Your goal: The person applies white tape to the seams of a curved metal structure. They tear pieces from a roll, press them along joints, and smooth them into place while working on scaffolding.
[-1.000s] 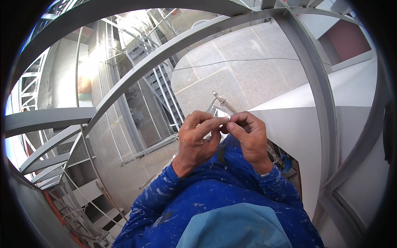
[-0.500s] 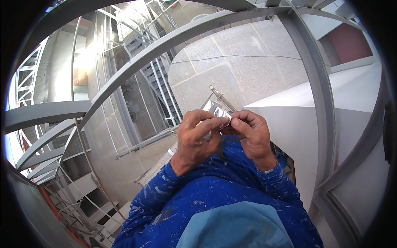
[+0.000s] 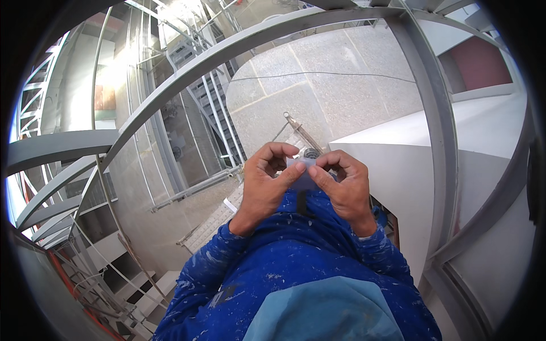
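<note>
Between my two hands, in front of my chest, is a small, thin, see-through bluish sheet (image 3: 303,181). My left hand (image 3: 263,183) pinches its left upper corner between thumb and fingers. On the other side, my right hand (image 3: 344,188) grips the right upper edge with thumb and curled fingers. The sheet hangs down over my blue, paint-spotted clothing (image 3: 284,267). What the fingertips behind the sheet do is partly hidden.
A curved grey steel beam (image 3: 227,54) arches around me, joined to an upright beam (image 3: 435,119) on the right. Far below lie a paved floor (image 3: 341,96) and scaffold stairs (image 3: 213,108). A white wall (image 3: 392,170) stands to the right, and a thin pole (image 3: 95,85) to the left.
The shiny silver foil packet between my fingers no longer shows. A see-through sheet is now stretched between both hands, and my left hand has turned so its thumb lies along the front.
</note>
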`<state>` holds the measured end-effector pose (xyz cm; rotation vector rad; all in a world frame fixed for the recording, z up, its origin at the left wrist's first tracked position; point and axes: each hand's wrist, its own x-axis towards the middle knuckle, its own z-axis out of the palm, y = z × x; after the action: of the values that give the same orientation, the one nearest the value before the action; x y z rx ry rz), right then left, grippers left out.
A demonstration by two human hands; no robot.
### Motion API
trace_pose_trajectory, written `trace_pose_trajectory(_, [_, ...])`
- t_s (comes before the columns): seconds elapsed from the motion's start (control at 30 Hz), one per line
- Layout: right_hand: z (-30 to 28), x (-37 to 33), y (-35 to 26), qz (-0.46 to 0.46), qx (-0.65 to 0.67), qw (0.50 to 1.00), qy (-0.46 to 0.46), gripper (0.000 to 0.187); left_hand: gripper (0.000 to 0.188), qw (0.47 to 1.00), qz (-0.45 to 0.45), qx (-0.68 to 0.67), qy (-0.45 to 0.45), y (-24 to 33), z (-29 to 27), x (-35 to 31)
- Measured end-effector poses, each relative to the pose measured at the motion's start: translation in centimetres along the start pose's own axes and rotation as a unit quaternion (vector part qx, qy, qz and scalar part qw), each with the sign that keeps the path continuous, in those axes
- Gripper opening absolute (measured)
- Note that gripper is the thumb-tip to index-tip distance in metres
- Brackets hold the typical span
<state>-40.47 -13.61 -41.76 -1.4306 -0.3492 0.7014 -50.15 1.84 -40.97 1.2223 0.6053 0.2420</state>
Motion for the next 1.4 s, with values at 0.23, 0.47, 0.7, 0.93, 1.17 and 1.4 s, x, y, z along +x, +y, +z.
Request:
trace_pose_trajectory(0.23, [0.8, 0.0, -0.5, -0.112, -0.092, 0.987, 0.066, 0.01, 0.025, 0.979, 0.071, 0.189, 0.016, 0.6, 0.0, -1.3])
trace_pose_trajectory(0.47, [0.7, 0.2, -0.2, -0.026, 0.105, 0.993, 0.041, 0.011, 0.045, 0.95, 0.211, 0.213, 0.086, 0.7, 0.8, 0.2])
trace_pose_trajectory(0.7, [-3.2, 2.8, 0.3, -0.052, 0.264, 0.955, 0.125, 0.014, 0.043, 0.939, -0.064, 0.213, -0.264, 0.5, -3.1, 1.9])
trace_pose_trajectory(0.93, [-10.6, 5.0, -1.1, -0.126, 0.163, 0.926, 0.316, 0.018, 0.04, 0.892, -0.137, 0.313, -0.295, -1.4, -8.1, 3.1])
trace_pose_trajectory(1.17, [-12.5, 5.3, 0.3, -0.076, 0.111, 0.918, 0.373, 0.019, 0.048, 0.91, -0.286, 0.13, -0.272, -0.6, -12.6, 2.9])
trace_pose_trajectory(1.4, [-11.7, 5.3, 0.7, -0.076, 0.088, 0.925, 0.361, 0.016, 0.051, 0.909, -0.346, 0.033, -0.231, -0.3, -11.3, 2.1])
